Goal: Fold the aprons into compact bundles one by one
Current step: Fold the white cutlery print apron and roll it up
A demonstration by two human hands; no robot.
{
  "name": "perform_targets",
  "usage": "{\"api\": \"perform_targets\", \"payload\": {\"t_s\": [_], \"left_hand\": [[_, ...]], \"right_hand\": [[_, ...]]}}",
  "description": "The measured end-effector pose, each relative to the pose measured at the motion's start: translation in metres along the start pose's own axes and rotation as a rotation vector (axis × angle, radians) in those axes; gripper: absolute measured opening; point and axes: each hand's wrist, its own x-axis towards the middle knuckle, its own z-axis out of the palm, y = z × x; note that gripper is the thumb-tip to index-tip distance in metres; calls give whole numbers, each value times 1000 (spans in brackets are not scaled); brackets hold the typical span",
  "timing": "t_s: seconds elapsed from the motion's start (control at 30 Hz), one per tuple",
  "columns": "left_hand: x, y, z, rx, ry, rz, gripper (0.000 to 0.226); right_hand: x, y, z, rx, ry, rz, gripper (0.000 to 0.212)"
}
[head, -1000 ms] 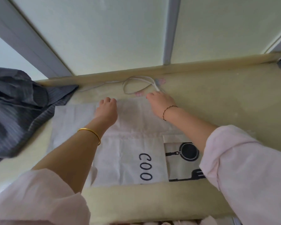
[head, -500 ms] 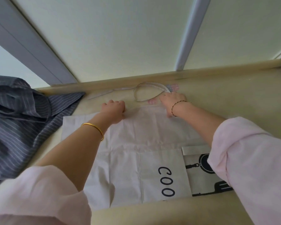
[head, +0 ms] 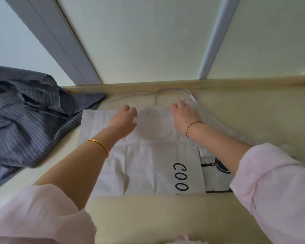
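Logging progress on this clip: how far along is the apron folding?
Done: the white apron lies flat on the surface with its sides apparently folded in. In hand: left hand and right hand rest on its far edge near the neck strap; no compact bundle yet. Left: finishing this fold, then the striped grey fabric, if that is an apron.

white apron | black print "COO", rest cut off | black pan pictogram beside it, no other text
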Motion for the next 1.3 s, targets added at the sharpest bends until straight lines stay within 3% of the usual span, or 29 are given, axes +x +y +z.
{"api": "perform_targets", "payload": {"t_s": [0.13,0.3,0.37,0.47,0.57,0.7,0.83,0.93,1.03,1.13,1.2,1.3], "left_hand": [[-50,-13,4,-46,-242,8,16],[-113,-7,6,2,-552,-4,33],[-133,-6,12,119,-633,62,38],[-146,-9,21,293,-644,173,44],[-153,-18,25,457,-565,348,33],[-150,-23,26,459,-550,463,13],[-142,-21,18,515,-654,497,14],[-136,-15,16,591,-721,529,19],[-129,-13,22,550,-843,481,14],[-116,-16,10,202,-995,265,16],[-100,-19,-2,56,-891,233,14],[-63,-22,-14,82,-512,214,11]], "right_hand": [[-38,-51,10,151,-193,-217,27],[-71,-96,23,265,-423,-372,9],[-82,-109,29,244,-483,-378,13],[-92,-115,39,90,-555,-365,36],[-100,-124,47,24,-554,-348,49],[-108,-130,51,-84,-483,-376,42],[-109,-127,52,-71,-470,-418,7],[-102,-123,48,-34,-551,-415,24],[-96,-123,49,-5,-613,-374,29],[-91,-117,46,200,-668,-307,21],[-84,-106,39,441,-623,-212,25],[-66,-79,27,569,-428,-86,18]]}}
